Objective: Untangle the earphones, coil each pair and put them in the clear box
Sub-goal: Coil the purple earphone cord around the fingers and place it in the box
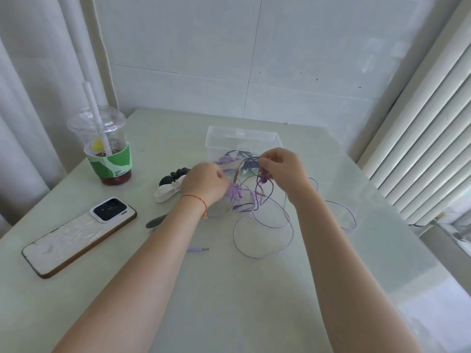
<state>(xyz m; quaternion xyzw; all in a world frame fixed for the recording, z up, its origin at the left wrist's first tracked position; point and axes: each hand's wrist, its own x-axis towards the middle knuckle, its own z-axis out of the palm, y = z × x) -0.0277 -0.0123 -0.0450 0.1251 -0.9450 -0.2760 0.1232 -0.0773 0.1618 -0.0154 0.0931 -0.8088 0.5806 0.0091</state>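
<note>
A tangle of lilac and dark purple earphone cables (pixel 254 200) lies on the pale table in front of the clear box (pixel 242 141). My left hand (pixel 204 183) pinches a bunch of lilac cable at the tangle's left side. My right hand (pixel 280 169) pinches dark cable lifted just above the tangle. Loose lilac loops (pixel 265 240) spread toward me and to the right. A lilac jack plug (pixel 198 249) lies apart on the table beside my left forearm. Some cable seems to show through the box's front wall.
A plastic drink cup with a straw (pixel 107 146) stands at the back left. A phone (pixel 79 235) lies face down at the left. A black and white clip-like object (pixel 170 184) sits behind my left hand. A slatted radiator (pixel 420 136) runs along the right.
</note>
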